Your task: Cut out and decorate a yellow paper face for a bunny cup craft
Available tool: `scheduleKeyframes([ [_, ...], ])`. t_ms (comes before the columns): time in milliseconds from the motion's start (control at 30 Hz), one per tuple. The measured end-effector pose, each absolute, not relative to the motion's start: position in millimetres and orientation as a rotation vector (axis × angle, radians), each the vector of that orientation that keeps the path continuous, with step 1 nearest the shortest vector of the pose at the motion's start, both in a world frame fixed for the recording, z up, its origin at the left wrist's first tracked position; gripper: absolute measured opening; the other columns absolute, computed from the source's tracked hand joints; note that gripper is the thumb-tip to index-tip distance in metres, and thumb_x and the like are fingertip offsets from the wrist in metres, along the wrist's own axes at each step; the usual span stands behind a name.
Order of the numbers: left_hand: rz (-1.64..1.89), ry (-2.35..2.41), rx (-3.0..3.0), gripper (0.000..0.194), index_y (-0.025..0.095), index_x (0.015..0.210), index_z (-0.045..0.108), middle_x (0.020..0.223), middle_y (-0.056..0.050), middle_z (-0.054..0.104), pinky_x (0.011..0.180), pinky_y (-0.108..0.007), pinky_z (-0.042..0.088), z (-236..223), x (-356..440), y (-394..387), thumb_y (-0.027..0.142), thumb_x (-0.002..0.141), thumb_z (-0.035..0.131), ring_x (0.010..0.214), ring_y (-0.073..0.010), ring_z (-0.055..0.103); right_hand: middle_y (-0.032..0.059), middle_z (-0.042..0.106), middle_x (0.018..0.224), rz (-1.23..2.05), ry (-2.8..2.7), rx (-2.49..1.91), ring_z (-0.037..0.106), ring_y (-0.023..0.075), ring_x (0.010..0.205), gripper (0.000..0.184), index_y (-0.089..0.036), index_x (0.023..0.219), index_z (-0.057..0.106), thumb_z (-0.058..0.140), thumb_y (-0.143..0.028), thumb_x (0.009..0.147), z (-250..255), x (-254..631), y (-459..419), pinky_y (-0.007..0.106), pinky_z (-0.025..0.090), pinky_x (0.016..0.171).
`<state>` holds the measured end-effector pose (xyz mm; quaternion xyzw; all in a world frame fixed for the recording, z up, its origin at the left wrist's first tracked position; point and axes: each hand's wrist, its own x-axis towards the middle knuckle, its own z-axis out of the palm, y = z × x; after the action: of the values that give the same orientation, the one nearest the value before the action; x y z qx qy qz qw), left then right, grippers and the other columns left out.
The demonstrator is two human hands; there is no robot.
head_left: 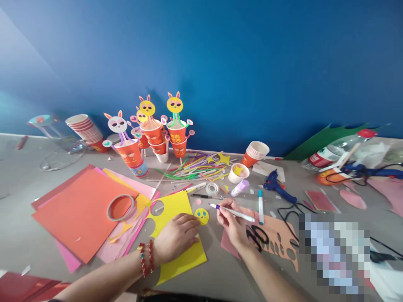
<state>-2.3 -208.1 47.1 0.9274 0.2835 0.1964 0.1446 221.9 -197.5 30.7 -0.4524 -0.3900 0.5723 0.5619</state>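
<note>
My right hand (232, 220) grips a slim white marker (239, 214) with a purple tip, which points left and hovers above the table. To the left of that tip lies a small yellow paper disc (202, 217) with blue eyes and a mouth drawn on it. My left hand (179, 235) rests palm down on a yellow sheet (176, 262) with round cut-outs. Its fingers are loosely extended, and the fingertips reach the lower left edge of the disc. Black-handled scissors (258, 235) lie beside my right wrist, on a peach sheet (280, 245) full of holes.
Red and pink paper (78, 209) with a tape roll (121, 207) lies left. Behind stand paper cups with bunny heads (127, 153) and coloured pipe cleaners (195, 170). A blue glue gun (278, 186), a cyan marker (260, 207), a bottle (340, 149) and cables lie right.
</note>
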Motion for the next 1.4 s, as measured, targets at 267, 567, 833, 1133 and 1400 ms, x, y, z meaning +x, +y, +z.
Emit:
scheduleKeyframes([
  [267, 0.661, 0.885, 2.506, 0.017, 0.019, 0.108, 0.061, 0.117, -0.009, 0.070, 0.095, -0.041, 0.052, 48.3, -6.3, -210.0, 0.025, 0.100, 0.047, 0.111, -0.0246, 0.065, -0.0036, 0.059, 0.066, 1.493, -0.836, -0.831, 0.041, 0.0054, 0.045, 0.021, -0.022, 0.086, 0.056, 0.072, -0.036, 0.084, 62.6, 231.8, -195.6, 0.019, 0.026, 0.043],
  [567, 0.703, 0.893, 2.050, 0.023, 0.020, 0.106, 0.065, 0.105, -0.009, 0.069, 0.088, -0.031, 0.051, 75.2, -7.1, -213.2, 0.033, 0.101, 0.047, 0.100, -0.0203, 0.064, -0.0079, 0.047, 0.051, 1.383, -1.222, -1.064, 0.034, 0.0062, 0.042, 0.024, -0.021, 0.078, 0.057, 0.071, -0.039, 0.086, 97.3, 243.0, -222.9, 0.020, 0.022, 0.041],
  [833, 0.690, 0.816, 1.935, 0.025, 0.018, 0.106, 0.064, 0.105, -0.009, 0.068, 0.089, -0.030, 0.049, 96.0, -1.1, -221.6, 0.038, 0.100, 0.050, 0.098, -0.0198, 0.063, -0.0032, 0.053, 0.063, 1.290, -1.513, -1.133, 0.042, 0.0102, 0.053, 0.025, -0.020, 0.083, 0.058, 0.058, -0.042, 0.093, 110.4, 224.0, -259.3, 0.023, 0.029, 0.048],
  [1133, 0.638, 0.795, 2.158, 0.036, 0.018, 0.090, 0.061, 0.086, -0.007, 0.064, 0.070, -0.026, 0.044, 100.7, 12.7, -245.5, 0.043, 0.103, 0.039, 0.077, -0.0170, 0.059, -0.0026, 0.054, 0.061, 1.279, -1.503, -1.081, 0.045, 0.0115, 0.053, 0.026, -0.021, 0.079, 0.060, 0.059, -0.043, 0.093, 101.5, 217.7, -277.2, 0.023, 0.034, 0.049],
  [1400, 0.553, 0.705, 2.283, 0.054, 0.019, 0.086, 0.055, 0.077, -0.004, 0.058, 0.061, -0.025, 0.038, 106.6, 9.7, -263.9, 0.054, 0.103, 0.018, 0.066, -0.0152, 0.052, 0.0011, 0.064, 0.062, 1.562, -1.474, -1.011, 0.047, 0.0126, 0.052, 0.042, -0.019, 0.082, 0.069, 0.050, -0.055, 0.094, 108.1, 228.8, -287.0, 0.023, 0.034, 0.050],
])
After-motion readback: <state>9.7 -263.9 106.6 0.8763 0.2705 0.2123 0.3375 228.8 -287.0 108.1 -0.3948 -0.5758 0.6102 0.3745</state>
